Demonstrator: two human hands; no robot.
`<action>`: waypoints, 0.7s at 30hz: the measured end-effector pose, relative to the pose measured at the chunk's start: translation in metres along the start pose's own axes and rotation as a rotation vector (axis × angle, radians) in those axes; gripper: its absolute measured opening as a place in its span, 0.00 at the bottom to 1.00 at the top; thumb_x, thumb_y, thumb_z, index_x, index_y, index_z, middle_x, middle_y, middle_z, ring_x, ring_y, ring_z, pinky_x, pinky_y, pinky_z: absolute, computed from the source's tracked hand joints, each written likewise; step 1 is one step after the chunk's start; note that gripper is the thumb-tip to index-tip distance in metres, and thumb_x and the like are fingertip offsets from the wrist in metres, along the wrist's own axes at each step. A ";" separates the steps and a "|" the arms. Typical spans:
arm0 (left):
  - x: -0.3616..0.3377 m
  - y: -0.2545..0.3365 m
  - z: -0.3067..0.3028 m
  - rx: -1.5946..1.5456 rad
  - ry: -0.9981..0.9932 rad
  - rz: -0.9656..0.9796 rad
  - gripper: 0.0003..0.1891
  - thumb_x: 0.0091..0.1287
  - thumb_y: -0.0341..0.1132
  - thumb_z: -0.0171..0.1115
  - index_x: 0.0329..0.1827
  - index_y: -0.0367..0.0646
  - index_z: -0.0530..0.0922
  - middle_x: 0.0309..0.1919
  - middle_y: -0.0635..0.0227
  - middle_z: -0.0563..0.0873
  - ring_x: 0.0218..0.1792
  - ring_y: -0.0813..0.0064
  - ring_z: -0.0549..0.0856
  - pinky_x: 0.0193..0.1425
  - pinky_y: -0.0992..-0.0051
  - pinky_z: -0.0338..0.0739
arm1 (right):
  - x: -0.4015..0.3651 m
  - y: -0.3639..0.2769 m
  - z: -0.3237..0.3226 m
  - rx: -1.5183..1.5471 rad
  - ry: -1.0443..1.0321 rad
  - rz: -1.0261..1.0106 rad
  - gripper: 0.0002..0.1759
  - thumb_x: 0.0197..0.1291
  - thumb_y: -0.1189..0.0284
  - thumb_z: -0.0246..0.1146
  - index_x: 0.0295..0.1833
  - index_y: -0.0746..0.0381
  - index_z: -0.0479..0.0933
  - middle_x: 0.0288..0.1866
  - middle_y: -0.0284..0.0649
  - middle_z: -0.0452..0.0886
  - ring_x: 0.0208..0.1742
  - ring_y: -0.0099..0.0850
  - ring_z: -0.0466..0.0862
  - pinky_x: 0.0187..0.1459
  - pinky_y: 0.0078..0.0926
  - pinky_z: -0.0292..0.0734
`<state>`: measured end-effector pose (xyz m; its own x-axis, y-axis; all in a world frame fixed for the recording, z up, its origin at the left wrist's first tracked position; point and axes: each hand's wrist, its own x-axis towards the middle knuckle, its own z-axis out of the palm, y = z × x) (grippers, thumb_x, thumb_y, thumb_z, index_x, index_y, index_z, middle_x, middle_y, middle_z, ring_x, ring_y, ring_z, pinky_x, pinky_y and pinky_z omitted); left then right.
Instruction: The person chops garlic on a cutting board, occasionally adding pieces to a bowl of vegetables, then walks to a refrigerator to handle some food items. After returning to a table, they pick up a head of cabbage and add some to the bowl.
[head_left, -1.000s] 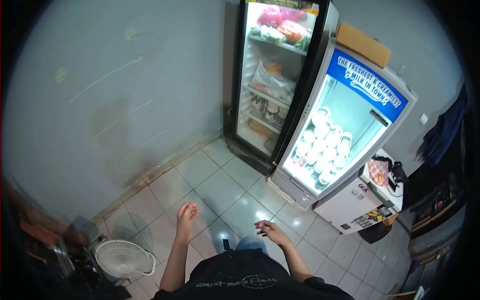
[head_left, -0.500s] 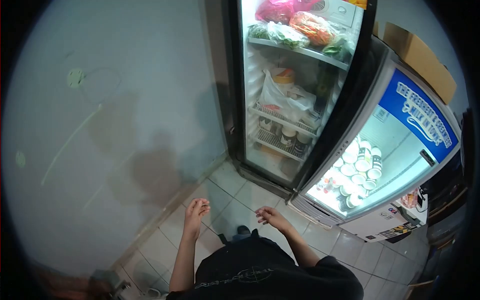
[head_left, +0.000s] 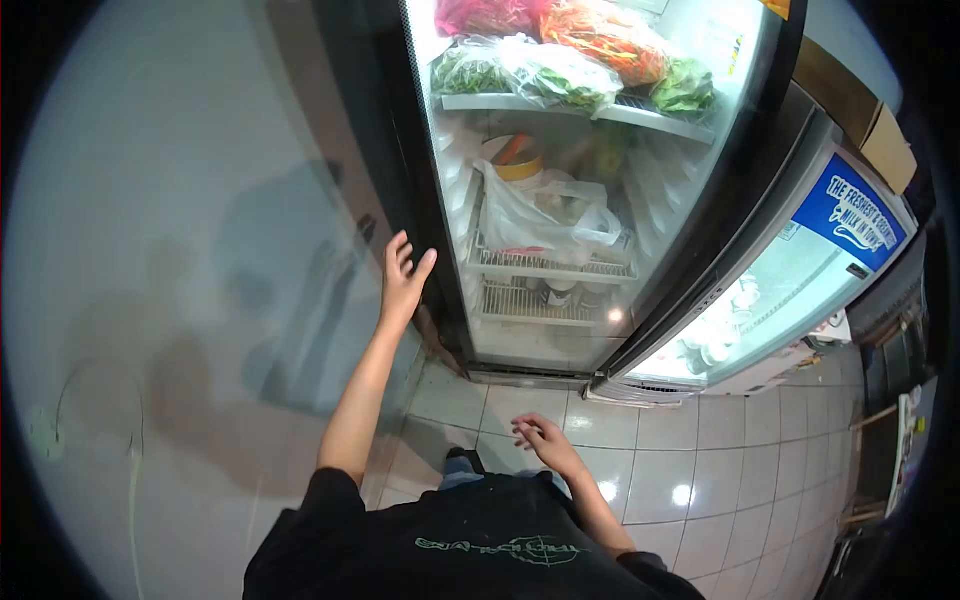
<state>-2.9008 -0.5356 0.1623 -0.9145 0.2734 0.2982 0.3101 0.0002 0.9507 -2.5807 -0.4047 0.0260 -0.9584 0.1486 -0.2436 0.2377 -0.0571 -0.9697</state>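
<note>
My left hand is raised beside the left edge of a tall black-framed glass-door fridge, fingers spread and nothing in them. Its fingertips overlap the dark door frame in this view. Lower down, in front of my body, my right hand hangs over the floor, fingers loosely bent and apart, holding nothing. Behind the glass, bagged greens and a bag of shredded orange vegetables lie on the upper shelf. A white plastic bag and a yellow-banded tub stand on the shelf below.
A shorter lit display fridge with a blue sign and white-lidded cups stands to the right, a cardboard box on top. The grey wall runs close on my left. White tiles cover the floor.
The view has come closer to the tall fridge and turned. My left hand has risen and reached forward to its left door edge, fingers spreading. My right hand stays low.
</note>
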 end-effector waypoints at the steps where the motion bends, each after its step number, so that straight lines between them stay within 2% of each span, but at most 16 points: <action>1: 0.028 -0.013 0.005 0.097 0.031 0.067 0.41 0.67 0.54 0.68 0.74 0.37 0.62 0.70 0.50 0.67 0.72 0.58 0.69 0.75 0.63 0.64 | -0.007 0.003 0.003 0.075 0.079 0.046 0.15 0.76 0.65 0.55 0.57 0.64 0.77 0.49 0.40 0.82 0.46 0.28 0.84 0.48 0.26 0.79; 5: 0.096 -0.062 0.024 -0.058 -0.057 0.055 0.45 0.65 0.59 0.67 0.73 0.34 0.61 0.70 0.46 0.67 0.72 0.53 0.68 0.75 0.60 0.62 | -0.019 -0.001 0.029 0.163 0.293 0.216 0.14 0.76 0.67 0.54 0.59 0.62 0.76 0.48 0.39 0.82 0.43 0.26 0.84 0.45 0.23 0.78; 7: 0.108 -0.069 0.033 -0.022 -0.028 0.081 0.46 0.66 0.62 0.64 0.73 0.32 0.61 0.69 0.44 0.67 0.72 0.51 0.68 0.74 0.59 0.63 | -0.019 -0.006 0.041 0.213 0.303 0.218 0.14 0.76 0.67 0.54 0.60 0.62 0.76 0.48 0.38 0.82 0.43 0.25 0.84 0.44 0.22 0.78; 9: 0.115 -0.069 0.036 -0.041 -0.006 0.069 0.48 0.65 0.67 0.61 0.71 0.30 0.63 0.65 0.41 0.73 0.69 0.49 0.72 0.73 0.60 0.64 | -0.014 -0.006 0.050 0.271 0.321 0.203 0.14 0.76 0.67 0.54 0.60 0.61 0.76 0.48 0.38 0.82 0.43 0.24 0.83 0.44 0.22 0.77; 11: 0.116 -0.058 0.036 0.137 0.019 0.063 0.48 0.65 0.69 0.60 0.68 0.29 0.67 0.64 0.40 0.74 0.67 0.48 0.74 0.72 0.61 0.65 | -0.009 -0.003 0.057 0.219 0.335 0.202 0.14 0.76 0.67 0.53 0.60 0.61 0.76 0.48 0.38 0.82 0.43 0.24 0.83 0.44 0.22 0.77; 12: 0.123 -0.072 0.038 0.183 0.072 0.129 0.45 0.65 0.68 0.60 0.64 0.29 0.71 0.61 0.43 0.77 0.63 0.49 0.77 0.69 0.62 0.68 | -0.010 -0.002 0.059 0.227 0.347 0.207 0.14 0.76 0.67 0.53 0.60 0.61 0.76 0.48 0.38 0.82 0.43 0.24 0.83 0.44 0.22 0.77; 15: 0.105 -0.032 0.033 0.112 0.006 0.120 0.42 0.66 0.67 0.60 0.60 0.30 0.74 0.56 0.46 0.80 0.60 0.51 0.79 0.65 0.61 0.70 | -0.011 -0.007 0.066 0.269 0.354 0.204 0.14 0.77 0.67 0.53 0.60 0.61 0.76 0.48 0.38 0.82 0.43 0.24 0.83 0.44 0.22 0.77; 16: 0.103 -0.029 0.036 0.134 0.046 0.148 0.40 0.67 0.66 0.59 0.57 0.30 0.75 0.53 0.49 0.82 0.57 0.52 0.81 0.62 0.61 0.72 | -0.014 -0.006 0.067 0.278 0.354 0.200 0.14 0.77 0.67 0.53 0.60 0.61 0.76 0.48 0.38 0.82 0.43 0.24 0.83 0.44 0.22 0.77; 19: 0.103 -0.030 0.038 0.184 0.094 0.160 0.43 0.66 0.68 0.59 0.59 0.28 0.74 0.55 0.44 0.81 0.59 0.48 0.80 0.64 0.61 0.71 | -0.032 -0.001 0.062 0.277 0.355 0.200 0.14 0.76 0.66 0.53 0.59 0.61 0.76 0.48 0.38 0.82 0.43 0.25 0.83 0.44 0.23 0.77; 21: 0.104 -0.031 0.031 0.215 -0.012 0.057 0.53 0.65 0.72 0.54 0.68 0.20 0.66 0.67 0.33 0.71 0.71 0.43 0.70 0.74 0.61 0.63 | -0.050 0.004 0.055 0.274 0.349 0.205 0.14 0.76 0.66 0.53 0.59 0.61 0.76 0.48 0.38 0.83 0.43 0.25 0.83 0.43 0.23 0.77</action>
<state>-2.9979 -0.4773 0.1612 -0.8910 0.2904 0.3489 0.4109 0.1893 0.8918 -2.5405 -0.4670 0.0359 -0.7749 0.4262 -0.4667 0.3211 -0.3705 -0.8715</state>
